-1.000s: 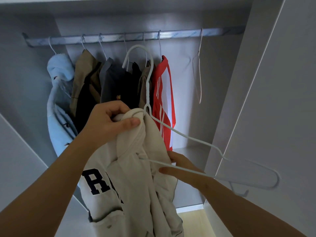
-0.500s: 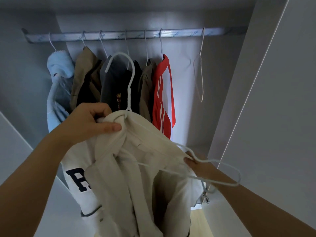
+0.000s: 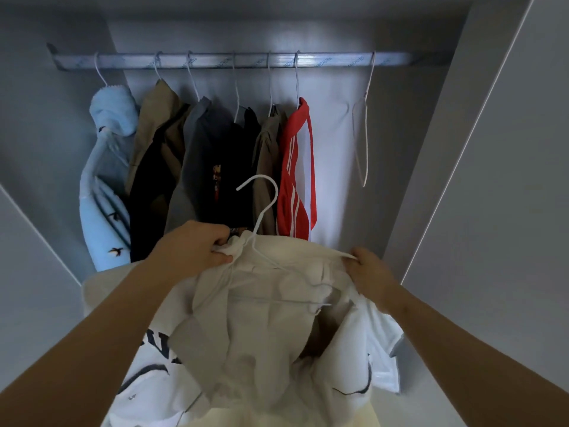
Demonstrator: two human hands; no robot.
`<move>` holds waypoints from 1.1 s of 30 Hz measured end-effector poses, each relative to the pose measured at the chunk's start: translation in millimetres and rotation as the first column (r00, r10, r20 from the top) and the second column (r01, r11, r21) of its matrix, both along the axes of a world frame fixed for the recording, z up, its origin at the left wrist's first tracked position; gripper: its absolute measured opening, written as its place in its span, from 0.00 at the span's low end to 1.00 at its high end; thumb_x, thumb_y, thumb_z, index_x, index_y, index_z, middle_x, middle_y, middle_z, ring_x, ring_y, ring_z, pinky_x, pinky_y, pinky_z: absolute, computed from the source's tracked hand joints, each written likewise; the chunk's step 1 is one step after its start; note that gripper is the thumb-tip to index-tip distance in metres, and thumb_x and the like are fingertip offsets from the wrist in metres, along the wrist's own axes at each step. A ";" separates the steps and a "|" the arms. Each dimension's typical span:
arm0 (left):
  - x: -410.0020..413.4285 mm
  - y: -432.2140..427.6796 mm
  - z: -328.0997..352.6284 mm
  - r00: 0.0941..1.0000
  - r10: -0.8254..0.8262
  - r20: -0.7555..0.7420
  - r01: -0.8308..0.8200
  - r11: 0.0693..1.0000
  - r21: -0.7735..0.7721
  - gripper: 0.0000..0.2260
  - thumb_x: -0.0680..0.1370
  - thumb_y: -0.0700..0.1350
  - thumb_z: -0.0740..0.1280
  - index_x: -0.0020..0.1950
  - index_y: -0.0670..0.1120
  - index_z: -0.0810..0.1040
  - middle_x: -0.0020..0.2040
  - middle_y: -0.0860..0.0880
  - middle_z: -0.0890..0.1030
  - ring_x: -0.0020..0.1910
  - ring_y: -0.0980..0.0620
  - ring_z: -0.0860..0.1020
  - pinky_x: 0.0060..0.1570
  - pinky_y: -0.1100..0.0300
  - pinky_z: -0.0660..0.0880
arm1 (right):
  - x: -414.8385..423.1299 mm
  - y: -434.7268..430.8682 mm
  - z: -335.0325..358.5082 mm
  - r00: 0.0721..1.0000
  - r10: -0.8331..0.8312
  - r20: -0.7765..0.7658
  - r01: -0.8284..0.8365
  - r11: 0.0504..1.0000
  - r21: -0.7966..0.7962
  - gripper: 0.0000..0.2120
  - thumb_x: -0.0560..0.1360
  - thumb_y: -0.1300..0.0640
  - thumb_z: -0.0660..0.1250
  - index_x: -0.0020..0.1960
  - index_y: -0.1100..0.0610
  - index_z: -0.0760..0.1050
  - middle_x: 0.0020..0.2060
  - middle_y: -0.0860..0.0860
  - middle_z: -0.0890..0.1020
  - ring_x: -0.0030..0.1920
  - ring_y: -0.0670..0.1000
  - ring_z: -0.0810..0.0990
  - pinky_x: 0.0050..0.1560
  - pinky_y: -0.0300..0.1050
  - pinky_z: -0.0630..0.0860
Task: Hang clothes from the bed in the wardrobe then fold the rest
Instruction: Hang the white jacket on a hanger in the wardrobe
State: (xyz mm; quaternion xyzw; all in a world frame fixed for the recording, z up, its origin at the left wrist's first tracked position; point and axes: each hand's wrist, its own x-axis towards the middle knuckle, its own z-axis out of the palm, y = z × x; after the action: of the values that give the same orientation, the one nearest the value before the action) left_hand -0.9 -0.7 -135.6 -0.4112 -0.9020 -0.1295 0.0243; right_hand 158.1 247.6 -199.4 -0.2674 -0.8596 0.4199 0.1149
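**Cream sweatshirt on its hanger, hook well short of the rail**

At the far left a light blue fleece [image 3: 104, 180] hangs at the end of the rail [image 3: 335, 60], close to the left wardrobe wall, so nothing is free there. Next along come a tan garment [image 3: 155, 118], a grey one [image 3: 192, 149], a black one [image 3: 237, 167] and a khaki one [image 3: 268, 155], packed shoulder to shoulder.

Below them the left arm reaches up from the lower left corner. The left hand [image 3: 191, 248] is knuckles-up, with fingers and thumb curled round the bunched collar of the cream sweatshirt [image 3: 271, 334], right at the base of the white hanger [image 3: 267, 211]. The hanger's hook rises tilted in front of the khaki garment, its open end pointing left, well below the rail and touching nothing. The hanger's lower bar shows through the sweatshirt's neck opening, and the body of the sweatshirt sags down between both forearms.

Further right, the red garment with white stripes [image 3: 297, 167] ends the packed run. The right hand [image 3: 369, 272] comes up from the lower right, its fingertips pinching the sweatshirt's shoulder edge and pulling it taut.

There is a bare stretch of rail between the red garment and the empty hanger [image 3: 365, 143], and another bare stretch beyond that hanger up to the right wall. The open wardrobe door [image 3: 492, 211] stands just beside the right forearm.
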 end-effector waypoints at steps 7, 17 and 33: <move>19.2 23.7 -17.8 0.969 0.221 -0.106 -0.207 0.969 0.135 0.13 0.77 0.53 0.62 0.41 0.47 0.62 0.35 0.49 0.70 0.39 0.44 0.75 0.34 0.57 0.67 | -16.6 -37.5 50.9 0.964 -0.089 -0.249 0.010 0.953 -0.303 0.07 0.79 0.54 0.56 0.47 0.55 0.70 0.40 0.48 0.75 0.40 0.48 0.74 0.38 0.40 0.69; 23.3 0.6 -2.8 0.979 0.201 0.031 -0.172 0.738 0.652 0.18 0.70 0.50 0.74 0.32 0.55 0.64 0.27 0.56 0.72 0.28 0.59 0.71 0.30 0.61 0.68 | -9.0 -51.3 64.8 0.914 0.297 -0.277 -0.187 0.913 0.362 0.10 0.77 0.49 0.63 0.46 0.52 0.80 0.42 0.43 0.80 0.42 0.40 0.74 0.51 0.40 0.71; 42.6 26.0 16.5 0.985 -0.046 -0.164 0.104 0.925 0.366 0.07 0.77 0.47 0.64 0.45 0.44 0.73 0.37 0.51 0.73 0.36 0.49 0.74 0.34 0.57 0.68 | -17.4 -46.4 61.1 0.965 0.254 -0.067 -0.185 0.839 0.512 0.17 0.75 0.36 0.55 0.33 0.45 0.60 0.27 0.42 0.68 0.28 0.40 0.68 0.29 0.32 0.58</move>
State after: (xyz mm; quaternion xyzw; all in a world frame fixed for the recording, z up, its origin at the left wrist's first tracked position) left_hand 41.7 25.3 -119.1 -0.4420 -0.8399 -0.2678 0.1659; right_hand 140.7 201.2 -138.4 -0.0994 -0.9545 0.2093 0.1880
